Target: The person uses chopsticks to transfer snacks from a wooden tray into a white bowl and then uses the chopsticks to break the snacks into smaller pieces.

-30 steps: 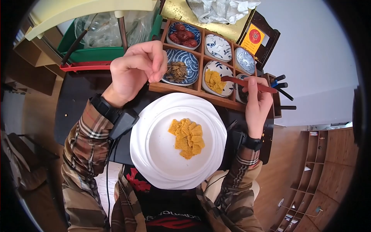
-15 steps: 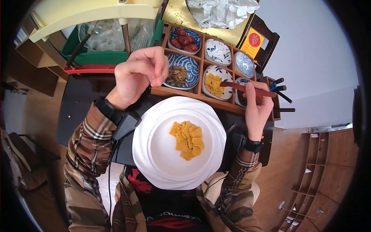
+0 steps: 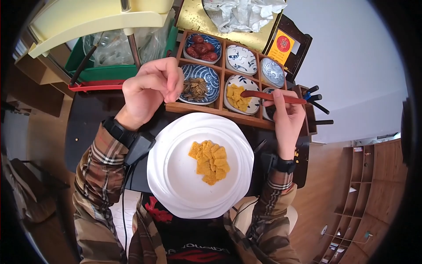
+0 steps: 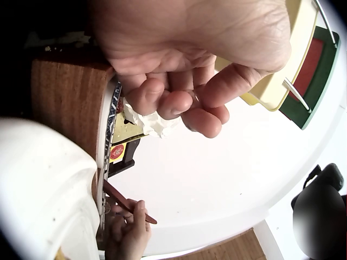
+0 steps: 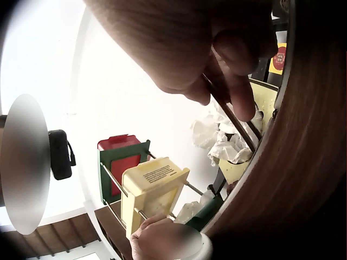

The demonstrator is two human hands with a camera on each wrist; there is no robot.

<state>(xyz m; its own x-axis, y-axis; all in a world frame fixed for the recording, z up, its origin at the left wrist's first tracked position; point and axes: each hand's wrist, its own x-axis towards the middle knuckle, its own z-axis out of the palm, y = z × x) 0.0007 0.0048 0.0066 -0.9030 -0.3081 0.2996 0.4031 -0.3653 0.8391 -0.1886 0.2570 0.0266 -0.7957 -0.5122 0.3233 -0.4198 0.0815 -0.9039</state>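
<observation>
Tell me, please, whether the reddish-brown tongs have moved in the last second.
Yes: in the head view, the tongs have shifted slightly left, farther over the dish holding yellow pieces.

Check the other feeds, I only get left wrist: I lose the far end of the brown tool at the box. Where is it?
Observer: In the head view, the brown tool ends at the yellow pieces in a bowl. Can't tell if it touches them.
Operator: Looks like one stick here. Is it?
Observer: No. The right wrist view shows two prongs.
Operator: I get only a white curve at lower left. What's in it?
Observer: Head view: a heap of flat orange bits in the white plate.
</observation>
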